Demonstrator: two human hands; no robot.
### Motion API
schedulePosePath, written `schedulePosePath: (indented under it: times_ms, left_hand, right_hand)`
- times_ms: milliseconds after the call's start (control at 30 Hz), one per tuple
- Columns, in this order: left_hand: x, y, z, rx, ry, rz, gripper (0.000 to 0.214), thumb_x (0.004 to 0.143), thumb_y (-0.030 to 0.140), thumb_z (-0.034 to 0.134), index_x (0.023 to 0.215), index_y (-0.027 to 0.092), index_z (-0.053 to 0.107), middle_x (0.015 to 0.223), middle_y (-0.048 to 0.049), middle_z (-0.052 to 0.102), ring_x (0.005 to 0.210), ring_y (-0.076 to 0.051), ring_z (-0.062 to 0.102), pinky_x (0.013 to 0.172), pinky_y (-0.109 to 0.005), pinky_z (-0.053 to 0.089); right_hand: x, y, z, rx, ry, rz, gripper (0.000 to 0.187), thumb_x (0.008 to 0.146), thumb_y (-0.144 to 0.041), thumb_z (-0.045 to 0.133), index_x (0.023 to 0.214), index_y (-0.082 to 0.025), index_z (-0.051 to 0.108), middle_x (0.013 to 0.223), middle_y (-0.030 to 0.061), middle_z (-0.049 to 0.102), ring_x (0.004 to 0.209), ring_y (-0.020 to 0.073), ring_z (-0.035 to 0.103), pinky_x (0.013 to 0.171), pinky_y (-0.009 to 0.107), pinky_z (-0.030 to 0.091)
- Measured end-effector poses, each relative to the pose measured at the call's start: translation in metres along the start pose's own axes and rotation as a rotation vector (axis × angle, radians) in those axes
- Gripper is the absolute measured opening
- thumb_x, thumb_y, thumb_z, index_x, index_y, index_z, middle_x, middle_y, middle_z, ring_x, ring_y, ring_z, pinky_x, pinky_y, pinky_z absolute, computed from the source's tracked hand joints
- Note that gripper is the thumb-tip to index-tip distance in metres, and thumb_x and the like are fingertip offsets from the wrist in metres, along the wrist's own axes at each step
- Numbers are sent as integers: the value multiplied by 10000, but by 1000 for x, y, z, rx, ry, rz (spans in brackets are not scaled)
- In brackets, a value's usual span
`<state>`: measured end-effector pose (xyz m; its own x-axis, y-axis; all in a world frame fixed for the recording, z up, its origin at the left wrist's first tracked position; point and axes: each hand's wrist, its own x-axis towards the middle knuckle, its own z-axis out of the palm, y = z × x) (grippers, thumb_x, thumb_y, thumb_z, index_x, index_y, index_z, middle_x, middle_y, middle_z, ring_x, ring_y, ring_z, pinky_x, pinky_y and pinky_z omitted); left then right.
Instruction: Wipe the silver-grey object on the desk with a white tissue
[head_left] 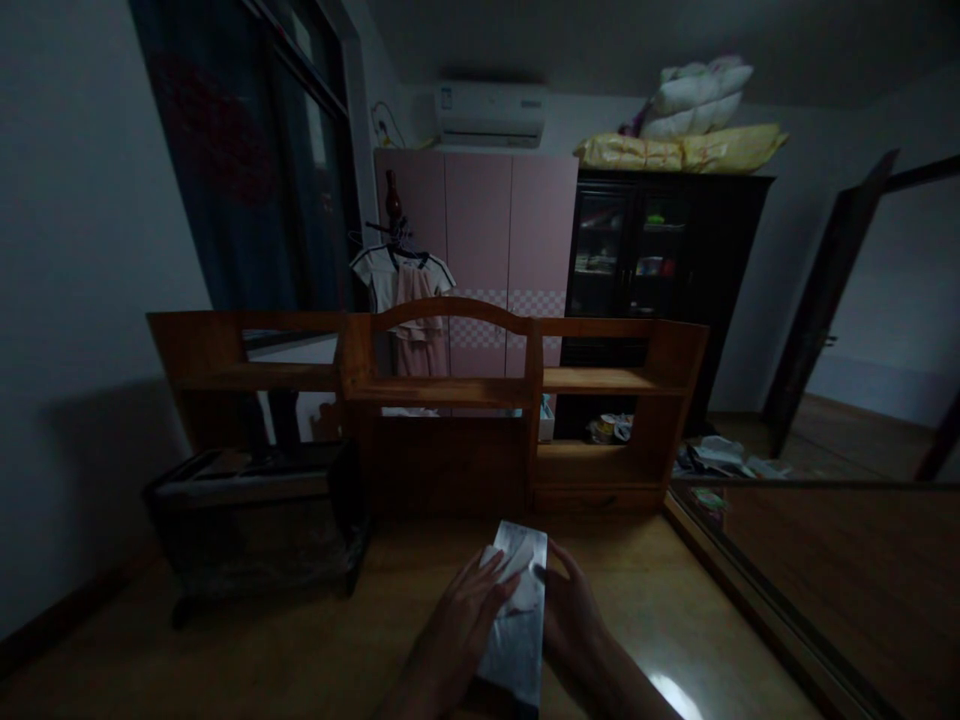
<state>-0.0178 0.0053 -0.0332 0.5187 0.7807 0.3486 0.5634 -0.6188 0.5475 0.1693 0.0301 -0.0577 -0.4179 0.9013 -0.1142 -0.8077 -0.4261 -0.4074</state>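
Note:
A pale, shiny folded sheet or packet (521,600) lies lengthwise on the wooden desk (300,650) in front of me. My left hand (461,625) rests on its left side with the fingers stretched out flat across it. My right hand (574,620) sits against its right edge, thumb and fingers pressing on the sheet. In the dim light I cannot tell whether either hand actually grips it. Both hands are low in the middle of the view.
A wooden desk hutch (450,390) with shelves stands at the desk's far edge. A dark box-like case (255,520) sits at the left. Behind are a pink wardrobe (495,240), a dark cabinet (660,260) topped with bedding, hanging clothes (405,290), and an open door (832,290).

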Motion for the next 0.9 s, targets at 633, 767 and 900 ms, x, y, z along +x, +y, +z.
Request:
schedulePosePath:
  times_ms: [633,767,900]
  left_hand:
    - [1,-14,17,-223,32,-78,447,1031,465,280,1384,354,532,1535,53,335,1470,-229,191,1192,-533,182]
    - [-2,-27,20,-190,121,-76,470,1029,466,262,1450,358,442,1547,40,310,1462,-218,218,1192,-508,203]
    - [-9,-21,7,-226,144,-168,515,1041,459,169,1499,329,367,1533,12,356,1444,-200,268,1194,-464,230]
  right_hand:
    - [-2,-1,4,-35,-2,-7,331,888,-387,588,974,-92,710,894,140,716,876,295,676,816,415,516]
    - [-3,1,4,5,4,-11,346,909,-400,573,938,-84,711,847,142,713,870,290,675,815,404,516]
    - [-4,1,4,-8,-5,2,384,904,-425,572,941,-69,712,847,156,710,879,303,675,817,415,516]
